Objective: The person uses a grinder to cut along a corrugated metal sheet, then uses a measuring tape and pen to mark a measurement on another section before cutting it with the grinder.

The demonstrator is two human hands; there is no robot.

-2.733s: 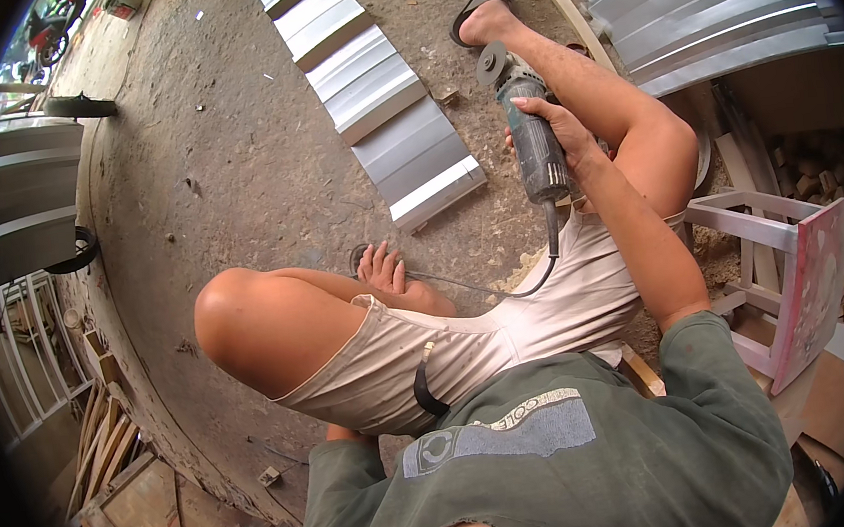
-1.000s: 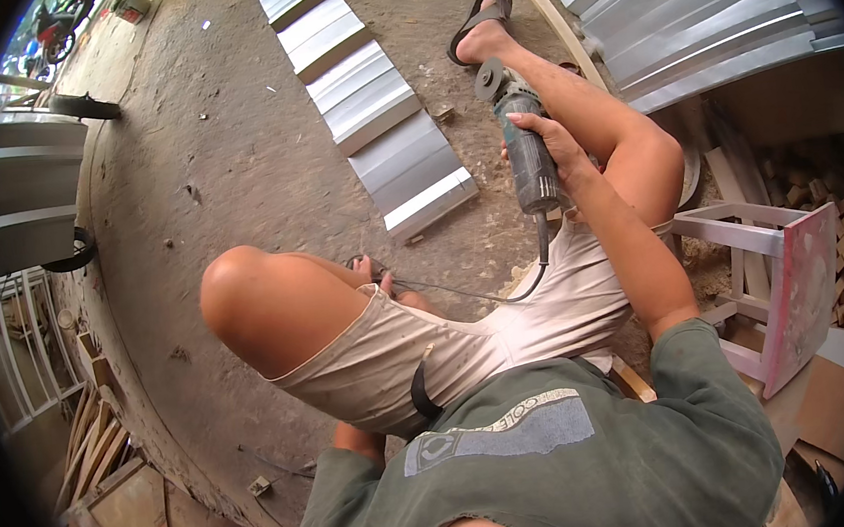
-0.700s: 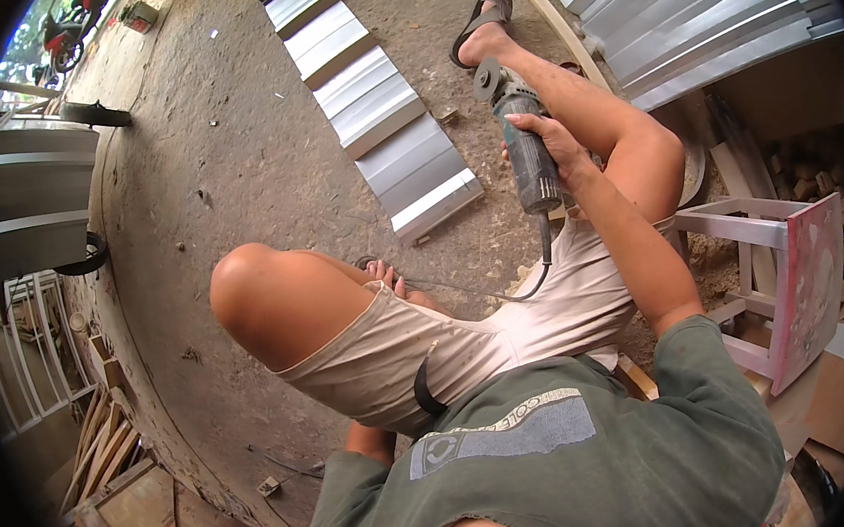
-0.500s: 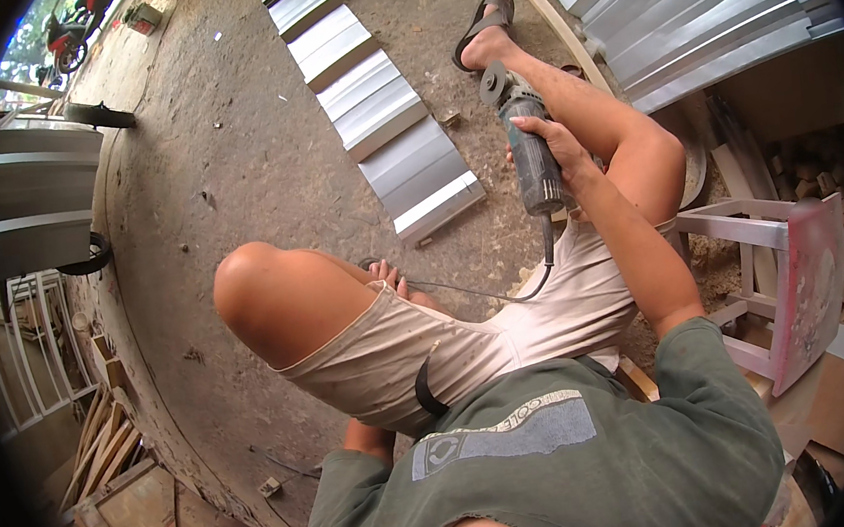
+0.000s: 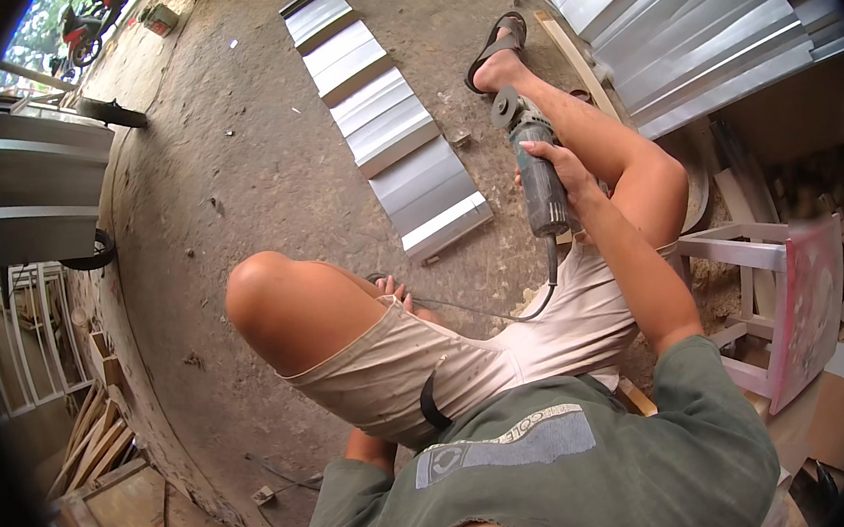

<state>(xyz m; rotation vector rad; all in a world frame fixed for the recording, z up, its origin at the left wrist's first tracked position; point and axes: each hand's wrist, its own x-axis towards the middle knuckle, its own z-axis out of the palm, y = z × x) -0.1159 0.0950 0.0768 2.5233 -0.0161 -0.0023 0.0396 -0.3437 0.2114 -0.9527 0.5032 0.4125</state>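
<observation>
My right hand [image 5: 561,166] is wrapped round the dark, dusty body of an angle grinder [image 5: 542,193]. The grinder points away from me over my right leg, its small grey disc [image 5: 506,108] just short of my sandalled right foot [image 5: 498,68]. From its back end a black power cord [image 5: 552,270] curves over my shorts toward my left leg. My left forearm [image 5: 370,450] passes beneath my left thigh. Fingertips or toes [image 5: 394,290] show beyond that thigh beside the cord; I cannot tell which, and my left hand's grip is hidden.
A ribbed silver metal sheet [image 5: 392,126] lies ahead on the dirty concrete floor [image 5: 234,180]. More metal sheets [image 5: 703,28] stand at the far right, beside a wood strip [image 5: 575,64]. A pinkish stool [image 5: 798,311] is at my right; scrap wood [image 5: 96,443] lies at left.
The whole view has shifted slightly, so the floor and metal sheet sit a little lower and further right. My right hand keeps its hold on the angle grinder, almost unmoved against my leg.
</observation>
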